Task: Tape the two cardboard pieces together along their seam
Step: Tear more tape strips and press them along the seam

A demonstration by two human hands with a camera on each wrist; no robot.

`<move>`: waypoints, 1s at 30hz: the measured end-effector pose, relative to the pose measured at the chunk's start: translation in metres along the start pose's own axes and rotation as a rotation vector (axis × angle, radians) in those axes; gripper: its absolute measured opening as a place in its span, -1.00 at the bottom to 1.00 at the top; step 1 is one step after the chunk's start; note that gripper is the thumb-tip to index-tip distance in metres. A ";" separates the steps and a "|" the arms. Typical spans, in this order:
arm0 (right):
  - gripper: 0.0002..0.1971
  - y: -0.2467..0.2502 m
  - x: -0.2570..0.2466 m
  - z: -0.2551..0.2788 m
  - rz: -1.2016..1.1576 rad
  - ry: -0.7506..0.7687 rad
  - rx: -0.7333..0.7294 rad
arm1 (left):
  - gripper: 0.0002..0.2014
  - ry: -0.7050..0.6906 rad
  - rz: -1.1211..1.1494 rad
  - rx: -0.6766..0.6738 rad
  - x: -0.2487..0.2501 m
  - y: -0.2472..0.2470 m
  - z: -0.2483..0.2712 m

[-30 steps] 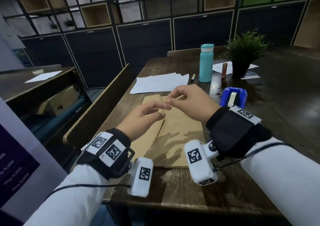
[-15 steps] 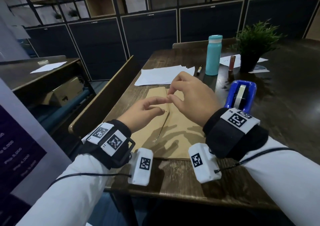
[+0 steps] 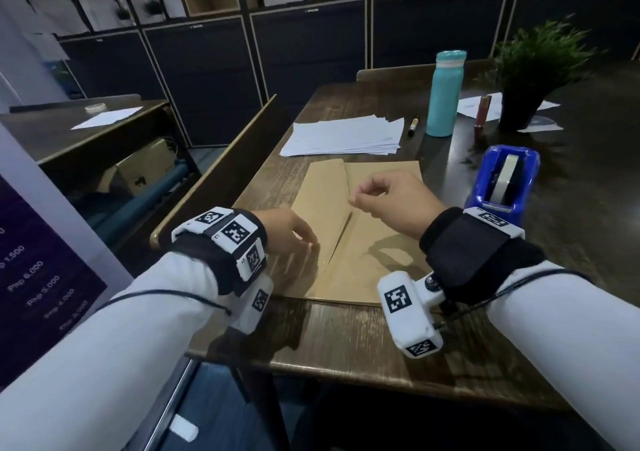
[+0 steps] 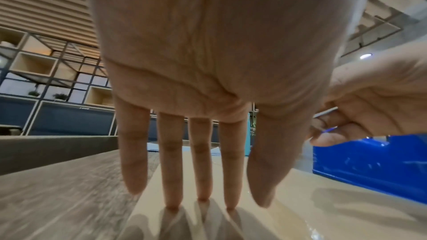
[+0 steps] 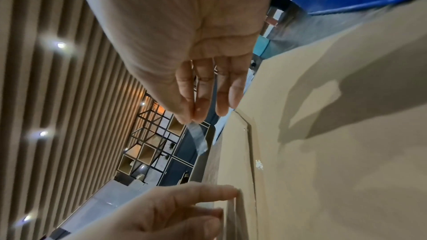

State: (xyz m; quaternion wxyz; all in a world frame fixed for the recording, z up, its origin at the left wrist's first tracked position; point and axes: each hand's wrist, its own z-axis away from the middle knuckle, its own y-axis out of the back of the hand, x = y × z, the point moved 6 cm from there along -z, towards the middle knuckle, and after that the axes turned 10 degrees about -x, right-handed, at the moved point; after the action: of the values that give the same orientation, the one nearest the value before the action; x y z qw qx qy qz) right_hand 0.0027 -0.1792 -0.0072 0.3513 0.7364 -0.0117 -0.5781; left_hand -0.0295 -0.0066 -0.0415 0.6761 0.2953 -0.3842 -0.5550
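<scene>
From the head view, two cardboard pieces [image 3: 346, 229] are seen lying flat on the table [image 3: 346, 346], their seam [image 3: 341, 229] running between the hands. The left hand [image 3: 287, 231] is laid with straight fingers on the left piece, just beside the seam. The right hand [image 3: 391, 201] is held above the right piece, its thumb and forefinger pinched together. A blue tape dispenser [image 3: 502, 180] stands just beyond the right wrist.

In the left wrist view, the left fingertips [image 4: 172, 205] are pressed flat on the cardboard, holding nothing.

In the right wrist view, a short clear tape strip [image 5: 197, 140] is seen pinched at one end and hanging free over the seam.

The strip is judged light, limp and sticky, liable to curl onto itself, so it is best held by its ends and kept taut. The cardboard is judged stiff but light, likely to slide unless pinned close to the seam.
</scene>
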 end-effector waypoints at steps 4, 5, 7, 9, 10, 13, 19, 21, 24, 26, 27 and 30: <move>-0.88 -0.013 0.012 -0.005 -0.104 -0.073 -0.086 | -0.67 -0.022 -0.178 -0.030 0.006 -0.001 0.002; -0.86 -0.016 0.014 -0.005 -0.116 -0.087 -0.104 | -0.67 -0.029 -0.201 -0.035 0.006 -0.002 0.002; -0.86 -0.023 0.018 -0.006 -0.135 -0.118 -0.148 | -0.68 -0.043 -0.227 -0.049 0.004 -0.004 0.004; -0.87 -0.032 0.021 -0.006 -0.152 -0.152 -0.200 | -0.68 -0.059 -0.240 -0.048 0.000 -0.006 0.006; -0.87 -0.036 0.022 -0.006 -0.156 -0.168 -0.221 | -0.68 -0.064 -0.246 -0.047 -0.001 -0.007 0.008; -0.87 -0.050 0.024 -0.006 -0.156 -0.214 -0.266 | -0.69 -0.074 -0.244 -0.046 -0.008 -0.009 0.011; -0.87 -0.071 0.027 -0.002 -0.210 -0.327 -0.346 | -0.62 -0.060 -0.224 -0.035 -0.015 -0.013 0.012; -0.86 -0.074 0.028 -0.001 -0.158 -0.337 -0.359 | -0.55 -0.059 -0.225 -0.036 -0.015 -0.014 0.013; -0.83 -0.076 0.028 -0.001 -0.124 -0.342 -0.360 | -0.50 -0.053 -0.238 -0.035 -0.016 -0.016 0.014; -0.84 -0.077 0.027 -0.001 -0.102 -0.349 -0.376 | -0.49 -0.052 -0.232 -0.030 -0.016 -0.016 0.014; -0.85 -0.078 0.026 0.000 -0.081 -0.352 -0.386 | -0.50 -0.051 -0.229 -0.026 -0.016 -0.016 0.014; -0.86 -0.079 0.023 0.001 -0.034 -0.357 -0.396 | -0.51 -0.049 -0.224 -0.021 -0.016 -0.016 0.014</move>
State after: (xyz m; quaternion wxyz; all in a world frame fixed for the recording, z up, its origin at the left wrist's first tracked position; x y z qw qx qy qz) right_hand -0.0214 -0.1303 -0.0682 0.4712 0.5398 0.0525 -0.6956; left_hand -0.0508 0.0056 -0.0503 0.6033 0.3159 -0.3593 -0.6381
